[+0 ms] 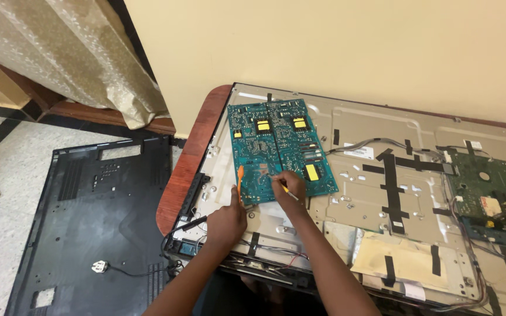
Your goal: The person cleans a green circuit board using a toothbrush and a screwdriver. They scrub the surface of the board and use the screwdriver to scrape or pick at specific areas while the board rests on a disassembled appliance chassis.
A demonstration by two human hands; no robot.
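At the far left, a black plastic back cover [98, 222] lies flat on the speckled floor [7, 234], with a white plug [99, 267] and its thin cable resting on it. Its right edge runs close beside the rounded wooden table edge [185, 169], so only a narrow strip of floor is free between them. Above it, a pale curtain [83, 64] hangs down to the dark skirting.

On the table lies the opened metal chassis [370, 193] of a flat screen, and its left side comes almost to the table rim. The far edge of the chassis stands just beside the yellow wall [352, 47], so there is little room behind it.

The left hand [228, 219] is closed around an orange-handled tool [240, 182], which stands nearly upright; its upper end lies over the left border of the teal circuit board [276, 149]. The right hand [290, 186] is just beside it, the fingers pinched on a thin yellow-handled tool [289, 192], and it rests on the lower edge of this board. The two hands are near each other but do not touch. The board lies on the left part of the chassis, slightly turned.

To the right of the hands the chassis is more open, with black tape strips [390, 181], grey cables [376, 142] and a tan paper patch [402, 260]. At the far right a green circuit board [490, 193] sits near the picture edge.
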